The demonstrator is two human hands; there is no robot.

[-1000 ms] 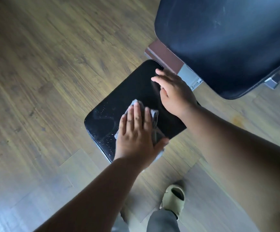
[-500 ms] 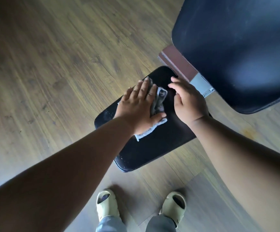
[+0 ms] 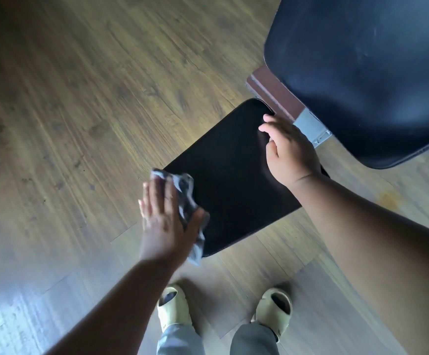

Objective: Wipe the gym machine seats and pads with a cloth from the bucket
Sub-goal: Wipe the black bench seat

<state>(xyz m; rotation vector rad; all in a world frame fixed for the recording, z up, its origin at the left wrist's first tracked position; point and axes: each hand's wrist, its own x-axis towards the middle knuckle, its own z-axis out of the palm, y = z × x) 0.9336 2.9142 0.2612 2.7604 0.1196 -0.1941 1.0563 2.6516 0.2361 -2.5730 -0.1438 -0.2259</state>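
The person is standing over a small black seat pad (image 3: pixel 236 175) and looking down on it. The left hand (image 3: pixel 166 221) is lying flat with its fingers straight and close together, pressing a crumpled grey cloth (image 3: pixel 186 193) against the pad's near left corner; the cloth is showing beyond the fingertips and along the thumb side, with one end hanging past the pad's edge. The right hand (image 3: pixel 289 152) is resting on the far right part of the same pad, its fingers loosely bent and holding nothing. A larger dark back pad (image 3: pixel 362 73) is rising at upper right, just beyond a brown frame bar (image 3: pixel 272 90). Two pale slip-on shoes (image 3: pixel 173 307) are standing on the wood-look floor (image 3: pixel 80 111) below the pad.
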